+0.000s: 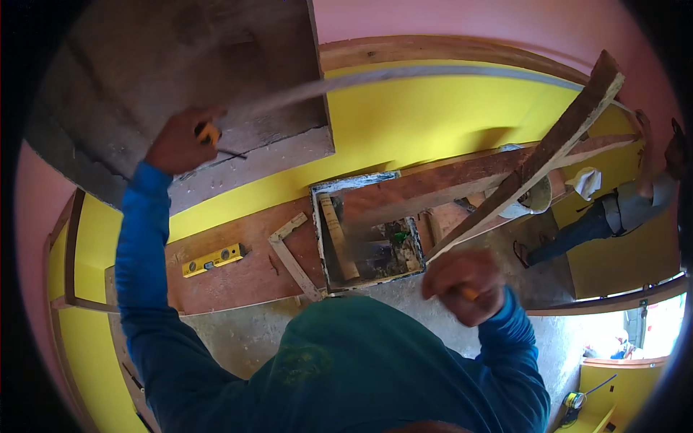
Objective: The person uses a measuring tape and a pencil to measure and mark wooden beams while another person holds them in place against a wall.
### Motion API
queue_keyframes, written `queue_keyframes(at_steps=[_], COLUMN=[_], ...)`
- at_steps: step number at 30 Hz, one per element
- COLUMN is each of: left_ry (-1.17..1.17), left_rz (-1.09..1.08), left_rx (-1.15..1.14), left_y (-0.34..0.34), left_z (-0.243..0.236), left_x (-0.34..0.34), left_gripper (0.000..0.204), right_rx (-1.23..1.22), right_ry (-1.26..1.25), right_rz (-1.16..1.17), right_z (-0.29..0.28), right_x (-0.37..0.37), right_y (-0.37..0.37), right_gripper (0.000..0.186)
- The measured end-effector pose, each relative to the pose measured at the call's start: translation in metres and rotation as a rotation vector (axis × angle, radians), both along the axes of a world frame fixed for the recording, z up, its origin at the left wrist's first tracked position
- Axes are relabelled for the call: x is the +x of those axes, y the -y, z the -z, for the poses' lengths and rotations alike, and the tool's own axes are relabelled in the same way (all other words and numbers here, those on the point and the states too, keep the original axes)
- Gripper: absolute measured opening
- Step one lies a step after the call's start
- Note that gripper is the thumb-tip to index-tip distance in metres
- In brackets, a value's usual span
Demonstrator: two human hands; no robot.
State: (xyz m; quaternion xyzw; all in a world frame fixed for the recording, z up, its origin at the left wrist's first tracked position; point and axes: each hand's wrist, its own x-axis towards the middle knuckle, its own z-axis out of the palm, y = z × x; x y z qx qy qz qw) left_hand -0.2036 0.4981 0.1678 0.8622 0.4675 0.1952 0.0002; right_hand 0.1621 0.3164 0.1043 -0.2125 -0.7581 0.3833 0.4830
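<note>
Raised beside a dark wooden panel (188, 50), my left hand (180, 142) grips a yellow-and-black tape measure (208, 132). A pale, blurred blade (390, 72) stretches from it toward the right. Lower right, my blurred right hand (464, 286) is closed on a small orange object too smeared to name. Above that hand, a long timber (548, 137) slants up to the top right, crossing a horizontal plank (426, 189).
A co-worker (632, 202) stands at right, hand raised near the timbers. The wooden bench (188, 296) bears a spirit level (212, 260), angled wood pieces (289, 257), a paint-spattered box (319, 238) and a bucket (538, 195). A yellow wall (397, 108) runs behind.
</note>
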Motion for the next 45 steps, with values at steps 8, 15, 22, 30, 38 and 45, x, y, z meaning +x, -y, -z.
queue_keyframes(at_steps=[8, 15, 22, 30, 38, 45], left_ry=[0.069, 0.156, 0.32, 0.204, -0.062, -0.244], left_rz=[-0.266, -0.288, -0.332, -0.257, -0.403, -0.518], left_rx=[-0.839, -1.055, -1.138, -0.827, -0.498, -0.538], left_y=[0.074, 0.129, 0.171, 0.163, 0.162, 0.172], left_z=[0.12, 0.17, 0.216, 0.257, 0.344, 0.3], left_x=[-0.077, -0.11, -0.178, -0.183, -0.211, -0.171], left_gripper=[0.051, 0.063, 0.07, 0.072, 0.075, 0.072], right_rx=[-0.203, -0.01, -0.584, -0.291, -0.489, -0.639], right_ry=[0.208, -0.083, -0.615, 0.246, 0.809, 1.035], right_rz=[0.607, 0.841, 0.683, 0.844, 0.688, 0.653], right_z=[0.123, 0.228, 0.128, 0.267, 0.271, 0.286], right_x=[-0.035, 0.051, -0.047, -0.165, -0.274, -0.251], right_y=[-0.055, -0.143, -0.113, -0.1, -0.039, -0.066], right_gripper=[0.01, 0.019, 0.023, 0.008, 0.048, 0.057])
